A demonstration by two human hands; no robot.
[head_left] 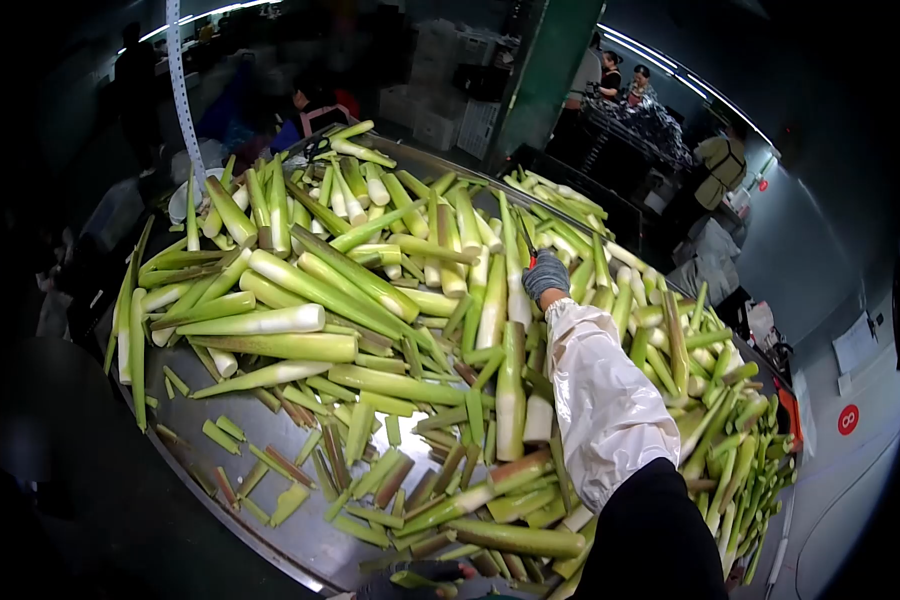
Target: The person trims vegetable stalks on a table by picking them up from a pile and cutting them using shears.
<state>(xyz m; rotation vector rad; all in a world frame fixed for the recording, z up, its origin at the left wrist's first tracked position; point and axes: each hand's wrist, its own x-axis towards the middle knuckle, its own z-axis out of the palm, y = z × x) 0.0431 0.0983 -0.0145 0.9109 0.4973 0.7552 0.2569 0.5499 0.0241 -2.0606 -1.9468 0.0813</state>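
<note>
My right hand (pixel 547 277), in a grey knit glove and white sleeve cover, reaches over the pile toward the far side of the table. Its fingers are closed around the red-and-black handle of a small knife (pixel 532 258), whose dark, thin blade points away from me. Below and around it lie many green-and-white water bamboo shoots (pixel 300 285), some with brownish husks. My left hand (pixel 415 582) shows only as a dark, dim shape at the bottom edge, close to shoots and trimmings. Its fingers cannot be made out.
The metal table (pixel 305 545) has a raised rim and carries cut husk pieces (pixel 290 500) at the near left. A perforated white post (pixel 180 90) rises at the far left. A green pillar (pixel 535 85) stands behind the table. Several people are in the background.
</note>
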